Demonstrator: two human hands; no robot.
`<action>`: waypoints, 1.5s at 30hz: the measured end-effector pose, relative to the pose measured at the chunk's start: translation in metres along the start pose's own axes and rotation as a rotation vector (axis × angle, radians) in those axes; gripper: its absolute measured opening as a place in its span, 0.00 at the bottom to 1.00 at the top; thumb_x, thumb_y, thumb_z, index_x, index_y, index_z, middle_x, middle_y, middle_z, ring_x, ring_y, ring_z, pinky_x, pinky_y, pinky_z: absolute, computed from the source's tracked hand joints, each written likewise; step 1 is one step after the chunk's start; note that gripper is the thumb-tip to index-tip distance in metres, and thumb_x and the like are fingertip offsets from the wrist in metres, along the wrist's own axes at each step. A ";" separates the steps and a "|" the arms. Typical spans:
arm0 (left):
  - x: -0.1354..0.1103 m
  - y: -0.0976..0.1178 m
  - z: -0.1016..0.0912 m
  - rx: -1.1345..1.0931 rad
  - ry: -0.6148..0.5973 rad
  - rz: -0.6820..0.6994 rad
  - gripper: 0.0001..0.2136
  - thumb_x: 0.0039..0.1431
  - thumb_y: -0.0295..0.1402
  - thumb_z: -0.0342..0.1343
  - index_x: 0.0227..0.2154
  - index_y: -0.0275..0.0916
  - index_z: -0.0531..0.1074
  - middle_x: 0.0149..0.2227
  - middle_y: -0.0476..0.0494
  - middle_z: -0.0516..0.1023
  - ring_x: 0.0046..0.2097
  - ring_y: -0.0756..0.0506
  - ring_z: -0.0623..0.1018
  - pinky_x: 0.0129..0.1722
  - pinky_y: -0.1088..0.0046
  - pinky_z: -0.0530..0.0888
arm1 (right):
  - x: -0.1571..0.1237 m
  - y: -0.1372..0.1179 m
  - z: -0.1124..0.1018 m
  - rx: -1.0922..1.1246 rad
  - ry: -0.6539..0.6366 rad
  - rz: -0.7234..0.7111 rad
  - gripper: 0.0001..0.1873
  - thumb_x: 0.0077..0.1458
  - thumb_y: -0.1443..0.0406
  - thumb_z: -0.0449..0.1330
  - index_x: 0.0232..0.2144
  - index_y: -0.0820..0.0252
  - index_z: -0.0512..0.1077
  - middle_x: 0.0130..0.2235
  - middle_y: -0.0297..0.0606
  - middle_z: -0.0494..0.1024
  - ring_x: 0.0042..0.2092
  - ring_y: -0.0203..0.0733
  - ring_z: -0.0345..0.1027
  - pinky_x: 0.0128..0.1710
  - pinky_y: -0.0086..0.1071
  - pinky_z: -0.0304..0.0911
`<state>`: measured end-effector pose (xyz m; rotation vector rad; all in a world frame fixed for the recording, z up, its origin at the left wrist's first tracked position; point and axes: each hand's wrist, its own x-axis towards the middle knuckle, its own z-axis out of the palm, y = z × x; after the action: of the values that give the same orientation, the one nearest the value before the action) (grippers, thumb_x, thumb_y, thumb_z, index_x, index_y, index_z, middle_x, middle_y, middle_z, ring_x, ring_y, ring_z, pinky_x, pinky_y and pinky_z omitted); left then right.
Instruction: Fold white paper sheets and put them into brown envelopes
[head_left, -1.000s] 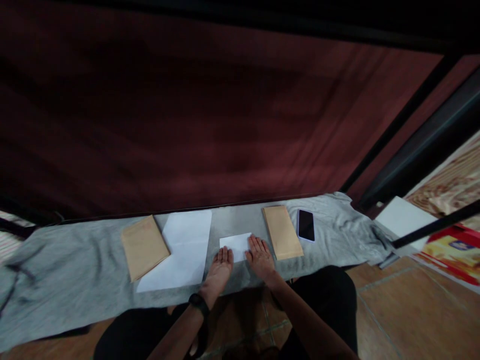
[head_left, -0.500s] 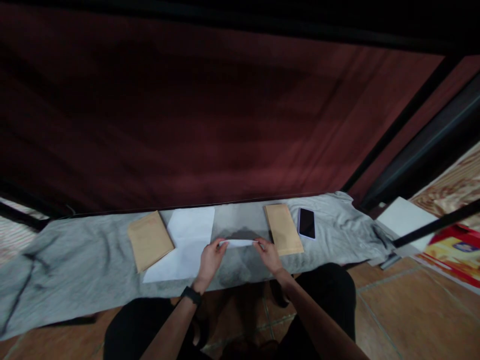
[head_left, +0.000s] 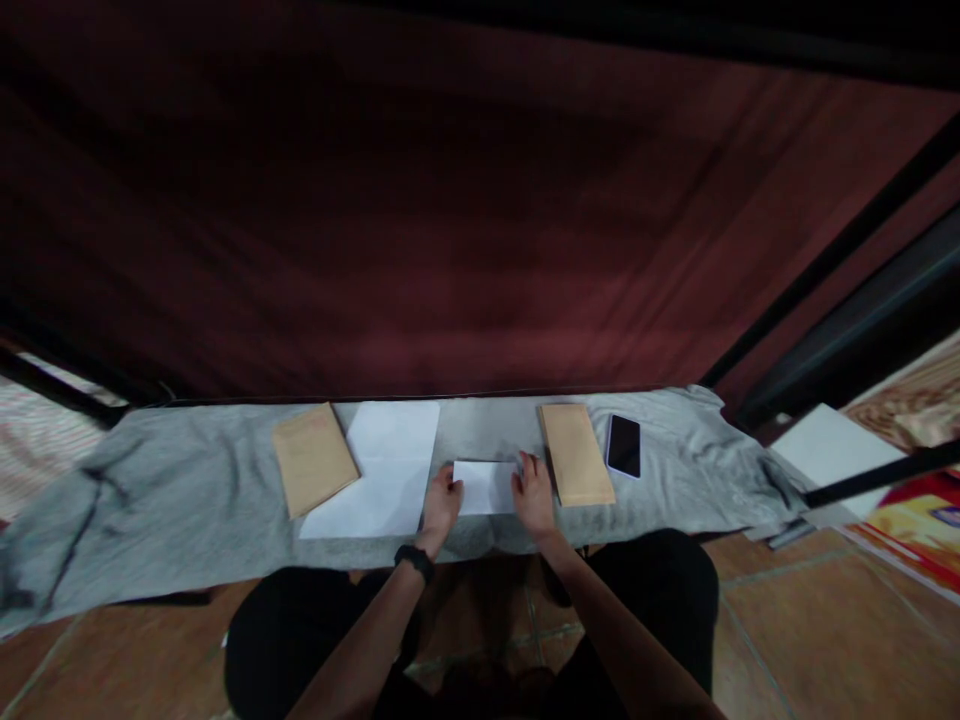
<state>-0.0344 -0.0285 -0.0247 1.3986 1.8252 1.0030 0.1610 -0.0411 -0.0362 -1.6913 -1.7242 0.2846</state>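
A small folded white paper (head_left: 486,486) lies on the grey cloth (head_left: 180,490) right in front of me. My left hand (head_left: 441,503) grips the paper's left edge with curled fingers; a black band is on that wrist. My right hand (head_left: 534,495) holds the right edge, its fingers pointing away from me. To the left lie a larger white sheet (head_left: 386,468) and a brown envelope (head_left: 313,458). Close to my right hand is a second brown envelope (head_left: 576,453).
A dark phone (head_left: 624,446) lies face up right of the second envelope. A dark red curtain (head_left: 450,220) hangs behind the cloth-covered bench. A white board (head_left: 832,445) and a black bar (head_left: 877,470) are at the far right, above a tiled floor (head_left: 810,620).
A second ago my hands pressed flat on the paper. They then lifted it by its ends, and now it is back down on the cloth between them.
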 end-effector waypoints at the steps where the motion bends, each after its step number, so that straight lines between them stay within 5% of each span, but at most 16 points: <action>1: 0.000 0.000 0.001 0.029 -0.004 0.002 0.12 0.55 0.23 0.53 0.42 0.37 0.74 0.38 0.42 0.82 0.40 0.44 0.81 0.45 0.66 0.76 | -0.007 -0.004 0.003 -0.018 -0.018 -0.043 0.24 0.65 0.66 0.50 0.61 0.65 0.65 0.59 0.52 0.72 0.60 0.49 0.66 0.58 0.43 0.64; 8: -0.014 0.004 0.001 0.202 0.002 0.050 0.19 0.63 0.26 0.48 0.56 0.34 0.67 0.49 0.33 0.79 0.46 0.39 0.81 0.48 0.61 0.76 | -0.036 -0.020 0.022 -0.342 -0.186 -0.340 0.26 0.69 0.59 0.52 0.66 0.60 0.61 0.68 0.46 0.61 0.68 0.48 0.54 0.66 0.48 0.52; 12: -0.032 0.004 0.011 0.432 0.064 0.337 0.20 0.69 0.31 0.41 0.59 0.34 0.65 0.60 0.29 0.71 0.60 0.36 0.73 0.58 0.52 0.70 | -0.038 -0.014 0.025 -0.363 -0.186 -0.352 0.28 0.69 0.59 0.50 0.68 0.60 0.58 0.69 0.47 0.58 0.69 0.49 0.52 0.67 0.48 0.50; 17: -0.048 0.004 0.043 0.559 -0.068 0.566 0.24 0.71 0.41 0.41 0.64 0.37 0.62 0.65 0.37 0.67 0.67 0.40 0.65 0.65 0.57 0.65 | -0.039 -0.008 0.028 -0.388 -0.223 -0.416 0.32 0.65 0.66 0.50 0.70 0.63 0.53 0.70 0.48 0.57 0.70 0.50 0.49 0.68 0.49 0.46; 20: -0.047 -0.003 0.048 0.670 -0.091 0.563 0.27 0.72 0.42 0.38 0.66 0.32 0.59 0.67 0.33 0.64 0.69 0.40 0.61 0.67 0.55 0.62 | -0.040 -0.005 0.028 -0.396 -0.204 -0.396 0.33 0.65 0.69 0.47 0.70 0.62 0.50 0.69 0.47 0.58 0.70 0.47 0.49 0.68 0.48 0.46; 27: -0.040 -0.026 0.024 0.760 -0.013 0.548 0.27 0.71 0.39 0.37 0.66 0.28 0.58 0.68 0.32 0.60 0.70 0.39 0.59 0.67 0.54 0.60 | -0.038 0.011 0.016 -0.446 -0.112 -0.326 0.29 0.69 0.63 0.45 0.69 0.67 0.54 0.68 0.49 0.62 0.68 0.49 0.54 0.67 0.48 0.46; 35: -0.046 -0.025 0.014 0.803 0.022 0.494 0.27 0.70 0.37 0.38 0.67 0.30 0.57 0.68 0.34 0.60 0.70 0.39 0.59 0.67 0.54 0.60 | -0.038 0.027 0.001 -0.452 -0.025 -0.295 0.27 0.70 0.64 0.45 0.67 0.66 0.58 0.66 0.48 0.65 0.66 0.49 0.59 0.65 0.45 0.51; 39: -0.046 -0.025 0.014 0.801 0.027 0.489 0.27 0.70 0.36 0.39 0.67 0.30 0.56 0.68 0.33 0.60 0.70 0.39 0.58 0.67 0.53 0.60 | -0.043 0.012 0.007 -0.433 0.023 -0.235 0.28 0.69 0.65 0.45 0.68 0.69 0.56 0.67 0.52 0.63 0.67 0.51 0.57 0.65 0.47 0.52; 45: -0.045 -0.028 0.015 0.776 0.020 0.501 0.27 0.69 0.36 0.40 0.68 0.32 0.55 0.69 0.34 0.60 0.70 0.39 0.58 0.67 0.53 0.60 | -0.059 -0.019 0.023 -0.346 -0.146 -0.355 0.28 0.69 0.63 0.46 0.68 0.64 0.55 0.67 0.46 0.64 0.67 0.45 0.56 0.66 0.43 0.50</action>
<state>-0.0248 -0.0736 -0.0550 2.3977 2.0217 0.5133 0.1267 -0.0922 -0.0602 -1.5844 -2.2448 -0.0600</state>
